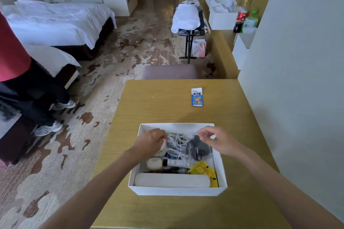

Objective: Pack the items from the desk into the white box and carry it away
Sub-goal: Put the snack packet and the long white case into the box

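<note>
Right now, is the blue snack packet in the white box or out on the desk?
Out. The blue snack packet lies flat on the desk, beyond the white box and its far wall.

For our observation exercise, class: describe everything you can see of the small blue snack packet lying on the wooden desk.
The small blue snack packet is a flat rectangular sachet, glossy like plastic film, blue with a white top strip, dark printed characters and an orange picture below. It lies flat on the yellowish wooden desk, beyond the open white cardboard box and apart from it, towards the desk's far right. Only the desk touches it.
</note>
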A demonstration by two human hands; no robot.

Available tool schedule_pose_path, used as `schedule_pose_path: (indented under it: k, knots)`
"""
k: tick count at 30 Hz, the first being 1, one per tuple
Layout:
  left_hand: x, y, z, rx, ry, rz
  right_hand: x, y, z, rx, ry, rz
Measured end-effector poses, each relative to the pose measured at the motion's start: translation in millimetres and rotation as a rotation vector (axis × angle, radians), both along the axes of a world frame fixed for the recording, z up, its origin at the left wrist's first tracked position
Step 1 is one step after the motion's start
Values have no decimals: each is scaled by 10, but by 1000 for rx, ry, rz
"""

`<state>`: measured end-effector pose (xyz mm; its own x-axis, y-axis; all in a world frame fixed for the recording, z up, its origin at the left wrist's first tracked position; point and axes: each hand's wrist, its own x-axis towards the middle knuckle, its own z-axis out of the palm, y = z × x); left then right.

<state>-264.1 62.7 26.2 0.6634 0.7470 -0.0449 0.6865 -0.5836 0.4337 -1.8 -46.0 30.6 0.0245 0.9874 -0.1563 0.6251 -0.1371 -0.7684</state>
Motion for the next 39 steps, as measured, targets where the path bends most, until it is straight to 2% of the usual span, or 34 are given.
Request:
schedule_pose_path:
  k: [3,8,12,19,24,29,35,37,39]
  knots:
    - [188,124,50,-8,-100,67,199,93,59,66,-12,-86]
    - [524,403,79,-49,-132,87,429,437,-25,72,-10,-203]
    - [754,789,-6,-178,-71,60,563,871,-238,-93,-50,-225]
    - [992,1580,-493,-333,88,-117,715,1833,-701,-295,-157,-299]
    - [1131,1877,-782,-422,207,-229,824,2414,-1120,-332,-360,-228]
    - [1238,1831,-943,-487,245,-344,853,2550,-1394,-410,-481,-95]
    - [1201,1751,-1101,-322,513,-511,853,2455,-1319,-246,-679,-240]
    - [1185,1758,-1126,-248,561,-551,852,2448,-1312,-248,-626,-335]
    - [1182,1768,-1132,-199,570,-570,844,2471,-1330,-263,-492,-445]
